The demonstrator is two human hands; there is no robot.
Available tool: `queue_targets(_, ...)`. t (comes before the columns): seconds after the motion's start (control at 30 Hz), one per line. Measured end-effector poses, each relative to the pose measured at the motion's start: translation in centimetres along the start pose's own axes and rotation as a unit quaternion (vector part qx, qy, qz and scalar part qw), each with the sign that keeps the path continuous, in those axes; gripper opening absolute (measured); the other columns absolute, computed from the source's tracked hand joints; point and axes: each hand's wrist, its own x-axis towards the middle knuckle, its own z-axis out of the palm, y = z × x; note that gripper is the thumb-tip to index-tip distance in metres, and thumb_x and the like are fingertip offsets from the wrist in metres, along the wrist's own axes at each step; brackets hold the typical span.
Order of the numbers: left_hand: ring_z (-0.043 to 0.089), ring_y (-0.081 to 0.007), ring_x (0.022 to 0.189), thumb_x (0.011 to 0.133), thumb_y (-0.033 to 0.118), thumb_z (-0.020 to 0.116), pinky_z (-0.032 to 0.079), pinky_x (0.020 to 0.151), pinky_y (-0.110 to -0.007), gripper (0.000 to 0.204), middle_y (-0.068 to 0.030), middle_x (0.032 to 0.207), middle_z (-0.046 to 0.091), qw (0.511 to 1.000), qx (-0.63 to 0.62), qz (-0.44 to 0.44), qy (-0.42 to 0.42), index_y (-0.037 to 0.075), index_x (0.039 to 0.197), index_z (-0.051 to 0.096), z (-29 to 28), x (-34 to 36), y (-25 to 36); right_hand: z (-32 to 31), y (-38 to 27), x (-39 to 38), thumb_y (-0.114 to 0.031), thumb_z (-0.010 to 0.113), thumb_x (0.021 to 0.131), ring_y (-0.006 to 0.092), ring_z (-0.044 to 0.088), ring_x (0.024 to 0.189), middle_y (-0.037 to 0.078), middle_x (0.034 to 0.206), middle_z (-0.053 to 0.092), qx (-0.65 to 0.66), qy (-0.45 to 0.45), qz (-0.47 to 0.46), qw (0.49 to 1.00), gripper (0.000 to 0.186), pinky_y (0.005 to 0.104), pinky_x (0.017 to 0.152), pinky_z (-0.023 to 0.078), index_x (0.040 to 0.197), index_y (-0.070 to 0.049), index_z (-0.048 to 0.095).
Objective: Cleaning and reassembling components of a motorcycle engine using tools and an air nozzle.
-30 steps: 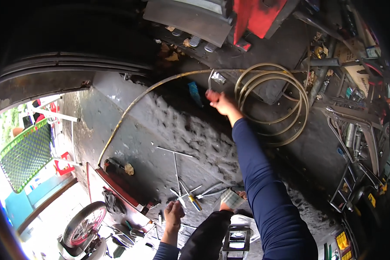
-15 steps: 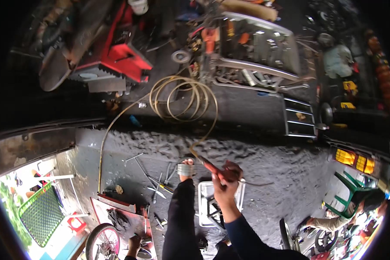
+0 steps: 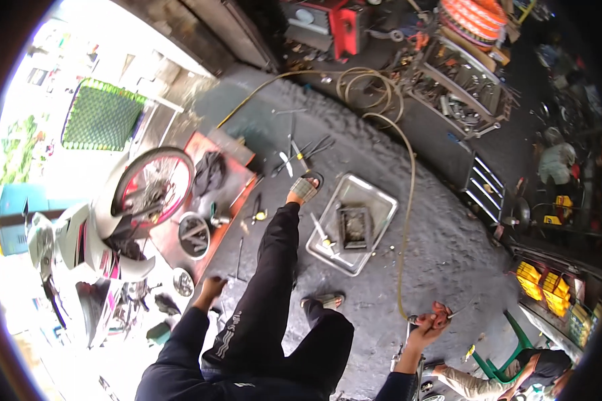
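Note:
My right hand (image 3: 423,332), at lower right, grips a red air gun (image 3: 439,313) with a thin metal nozzle. A yellowish hose (image 3: 407,174) runs from beside it up to loose coils (image 3: 354,90). My left hand (image 3: 213,287), curled beside my left leg, is near a round metal bowl (image 3: 183,282); whether it holds anything is unclear. Between my sandalled foot (image 3: 304,188) and the hose sits a metal tray (image 3: 321,260) with a square metal frame (image 3: 353,228) in it. Loose wrenches and pliers (image 3: 297,154) lie on the dark floor above that foot.
A motorcycle (image 3: 87,247) and red board (image 3: 160,247) are at left, beside a bright opening. A step edge (image 3: 381,130), parts bin (image 3: 461,83) and metal rack (image 3: 481,190) are above and right. A person (image 3: 542,364) sits by a green chair (image 3: 505,334) at lower right.
My view has swung, bringing the motorcycle and tray fully into sight. My right hand has drawn back toward the lower right with the air gun, pulling the hose out from its coils.

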Motion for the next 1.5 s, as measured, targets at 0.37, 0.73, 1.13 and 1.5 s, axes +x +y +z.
queue_targets(0.37, 0.067, -0.0387, 0.080, 0.085, 0.034, 0.062, 0.052, 0.074, -0.045, 0.031, -0.0205, 0.082, 0.069, 0.987, 0.069, 0.054, 0.137, 0.006, 0.097, 0.069, -5.2, 22.0, -0.6, -4.3, 7.4, -23.1, -0.002, 0.065, 0.062, 0.0416, 0.057, 0.090, 0.019, 0.108, 0.049, -0.505, -0.455, 0.076, 0.730, 0.051, 0.0521, 0.073, 0.049, 0.110, -0.005, 0.047)
queue_targets(0.73, 0.063, -0.0257, 0.076, 0.077, 0.041, 0.077, 0.052, 0.057, -0.039, 0.056, -0.0106, 0.084, 0.064, 0.989, -0.146, -0.035, -0.010, 0.004, 0.114, 0.058, -10.3, 55.7, -0.4, 6.0, 13.4, -34.9, 0.001, 0.049, 0.088, 0.0397, 0.052, 0.117, 0.024, 0.135, 0.048, -0.428, -0.198, 0.039, 0.881, 0.035, 0.0468, 0.098, 0.044, 0.123, 0.000, 0.052)
queue_targets(1.13, 0.034, -0.0073, 0.045, 0.084, 0.018, 0.063, 0.036, 0.044, -0.027, 0.021, 0.0069, 0.053, 0.033, 0.804, -0.489, 0.164, -0.297, 0.016, 0.070, 0.048, -24.0, 15.0, 6.1, 0.9, -6.2, -40.5, -0.001, 0.044, 0.093, 0.0228, 0.058, 0.099, 0.014, 0.111, 0.058, -0.156, 0.117, 0.090, 0.977, 0.030, 0.0382, 0.091, 0.046, 0.121, 0.006, 0.048)
queue_targets(1.5, 0.039, -0.0098, 0.046, 0.089, 0.024, 0.068, 0.040, 0.054, -0.032, 0.018, 0.0035, 0.058, 0.048, 0.727, -0.051, -0.022, -0.685, 0.007, 0.090, 0.063, -2.8, -27.0, -2.0, -16.0, -12.7, -74.7, -0.007, 0.064, 0.077, 0.0348, 0.062, 0.096, 0.017, 0.094, 0.064, -0.348, 0.153, 0.123, 0.917, 0.032, 0.0449, 0.089, 0.047, 0.107, 0.002, 0.059)
